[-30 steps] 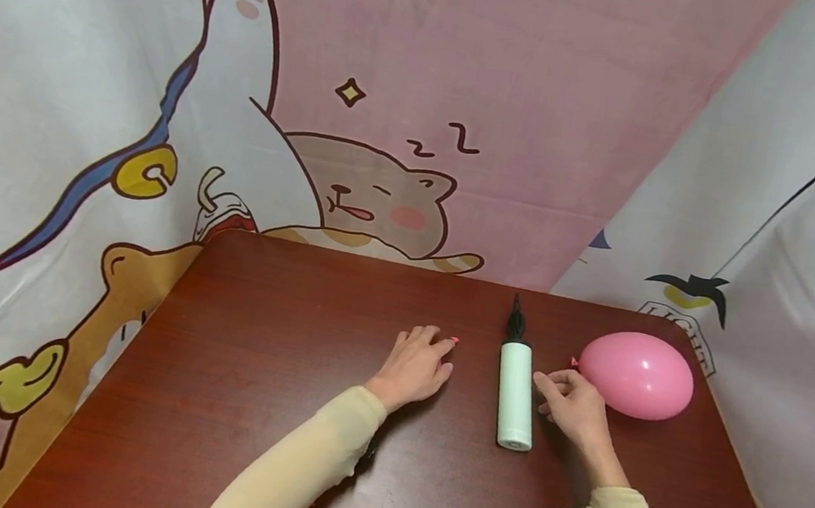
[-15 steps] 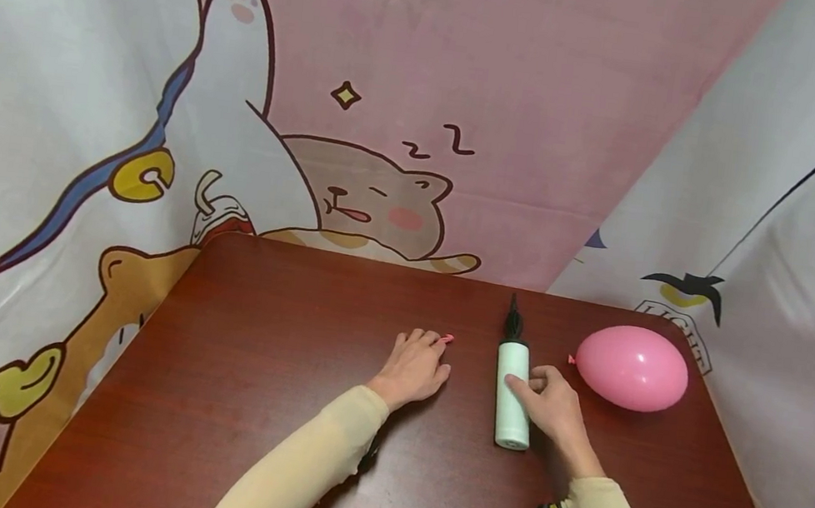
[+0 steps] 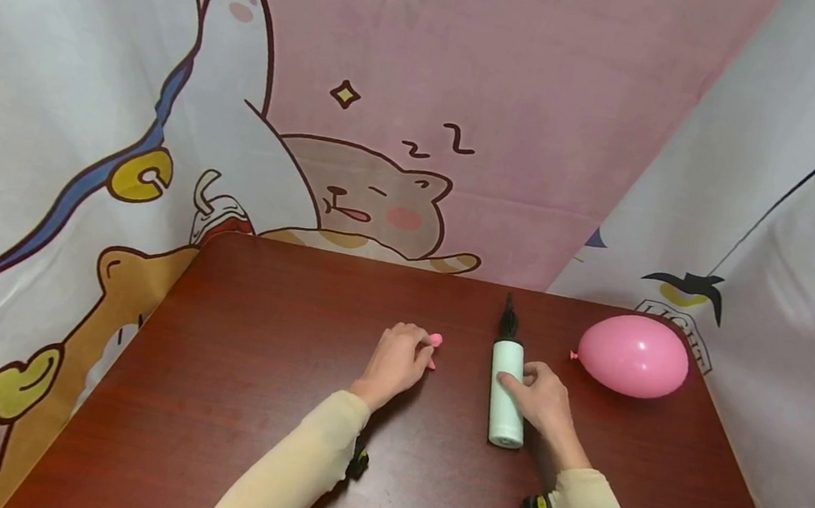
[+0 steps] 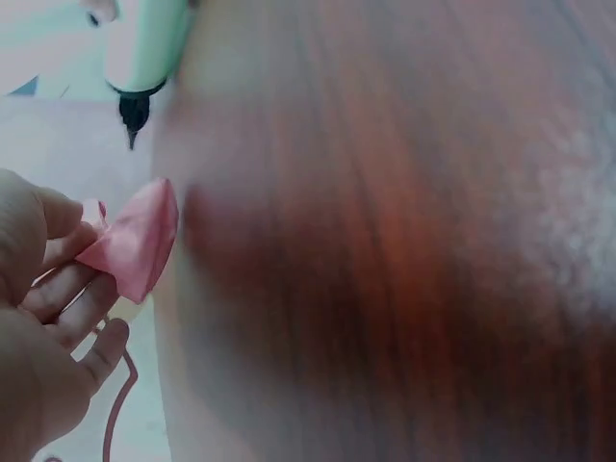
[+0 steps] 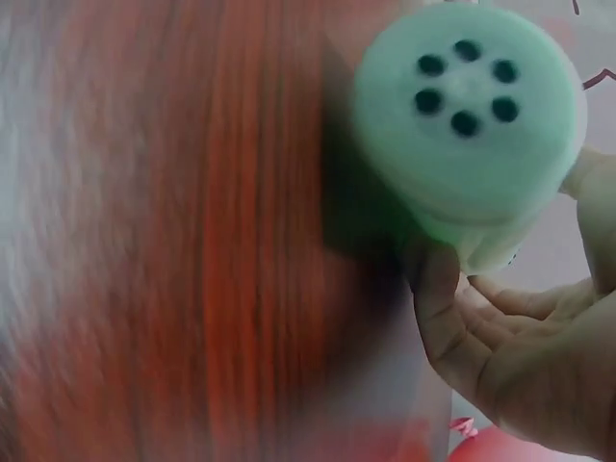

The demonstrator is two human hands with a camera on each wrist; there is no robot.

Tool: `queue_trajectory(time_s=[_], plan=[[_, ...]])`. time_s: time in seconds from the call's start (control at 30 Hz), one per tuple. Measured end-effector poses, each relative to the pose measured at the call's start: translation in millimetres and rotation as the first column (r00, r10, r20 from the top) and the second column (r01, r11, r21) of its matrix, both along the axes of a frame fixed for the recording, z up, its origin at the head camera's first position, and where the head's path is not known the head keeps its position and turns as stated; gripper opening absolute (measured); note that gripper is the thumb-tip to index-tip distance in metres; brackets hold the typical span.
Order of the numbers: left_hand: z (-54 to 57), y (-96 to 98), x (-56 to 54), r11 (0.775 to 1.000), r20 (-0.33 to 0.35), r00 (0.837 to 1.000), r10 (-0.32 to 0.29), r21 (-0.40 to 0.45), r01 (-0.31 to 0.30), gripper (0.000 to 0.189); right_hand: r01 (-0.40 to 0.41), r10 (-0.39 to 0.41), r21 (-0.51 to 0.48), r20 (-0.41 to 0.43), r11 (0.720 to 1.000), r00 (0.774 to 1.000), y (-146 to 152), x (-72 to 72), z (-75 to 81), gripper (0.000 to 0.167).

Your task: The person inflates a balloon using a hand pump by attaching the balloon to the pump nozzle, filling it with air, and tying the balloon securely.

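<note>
A limp pink balloon is pinched between the thumb and fingers of my left hand, just above the tabletop. In the left wrist view its loose end sticks out beyond the fingertips. My right hand grips a pale green balloon pump around its body, the thumb lying across the top. The pump's black nozzle points to the far edge of the table. Several dark holes mark the pump's round end cap in the right wrist view.
An inflated pink balloon, its neck knotted, lies at the table's far right. The dark red-brown wooden table meets a cartoon-printed cloth behind it and at both sides.
My left hand has picked up the limp balloon from the tabletop. My right hand has moved left and taken hold of the pump, which has shifted slightly left.
</note>
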State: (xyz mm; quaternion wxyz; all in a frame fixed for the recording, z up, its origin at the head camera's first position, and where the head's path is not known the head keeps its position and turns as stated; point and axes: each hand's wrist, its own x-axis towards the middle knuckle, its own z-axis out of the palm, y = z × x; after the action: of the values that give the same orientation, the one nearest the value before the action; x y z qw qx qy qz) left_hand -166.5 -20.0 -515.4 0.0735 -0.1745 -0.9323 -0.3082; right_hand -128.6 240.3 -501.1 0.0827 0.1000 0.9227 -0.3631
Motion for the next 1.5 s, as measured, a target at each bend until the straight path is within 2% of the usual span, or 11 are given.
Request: queue_trajectory(time_s=[0.1,0.23,0.43,0.6,0.8,0.97,1.07,1.13,1.2,1.33,1.5], plan=[[3.9,-8.2,0.5,0.992,0.066,0.996,0.052,0.113,-0.059,0.004,0.000,-0.001,-0.055,-0.009,0.998,1.000,-6,1.6,1.3,0.062],[10.1,-19.6,1.4,0.960,0.133,0.986,0.101,0.248,-0.132,0.012,-0.009,0.006,-0.175,-0.021,0.985,1.000,-18,6.3,4.3,0.057],[16.7,-33.7,2.5,0.897,0.190,0.978,0.086,0.413,-0.159,0.030,-0.009,0.002,-0.287,-0.024,0.958,1.000,-38,14.8,8.7,0.053],[16.0,-42.3,3.7,0.852,0.235,0.969,0.082,0.488,-0.191,0.025,-0.027,0.021,-0.369,-0.020,0.929,1.000,-52,21.5,9.4,0.051],[12.6,-49.8,2.7,0.783,0.221,0.972,0.079,0.590,-0.198,0.012,-0.032,0.036,-0.479,0.000,0.877,0.999,-65,27.1,6.1,0.048],[15.0,-53.2,0.2,0.797,0.127,0.980,0.150,0.572,-0.196,0.009,-0.015,0.039,-0.551,0.032,0.835,0.999,-75,32.0,5.9,0.048],[17.4,-55.4,-0.4,0.761,0.171,0.977,0.132,0.614,-0.210,0.011,-0.027,0.053,-0.569,0.029,0.822,0.998,-81,37.4,8.1,0.049],[18.5,-57.3,-0.1,0.722,0.217,0.971,0.104,0.655,-0.223,0.014,-0.058,0.076,-0.564,0.009,0.823,0.997,-83,41.5,9.7,0.050],[19.0,-59.5,-0.6,0.679,0.259,0.962,0.085,0.691,-0.247,0.016,-0.099,0.105,-0.533,-0.019,0.840,0.994,-85,46.1,12.6,0.051],[18.2,-63.9,-4.5,0.663,0.244,0.960,0.135,0.698,-0.270,0.013,-0.179,0.168,-0.414,-0.065,0.892,0.984,-85,53.2,18.2,0.054],[19.8,-70.6,-9.5,0.644,0.255,0.945,0.202,0.692,-0.325,0.009,-0.260,0.247,-0.337,-0.082,0.905,0.965,-80,58.5,24.6,0.058]])
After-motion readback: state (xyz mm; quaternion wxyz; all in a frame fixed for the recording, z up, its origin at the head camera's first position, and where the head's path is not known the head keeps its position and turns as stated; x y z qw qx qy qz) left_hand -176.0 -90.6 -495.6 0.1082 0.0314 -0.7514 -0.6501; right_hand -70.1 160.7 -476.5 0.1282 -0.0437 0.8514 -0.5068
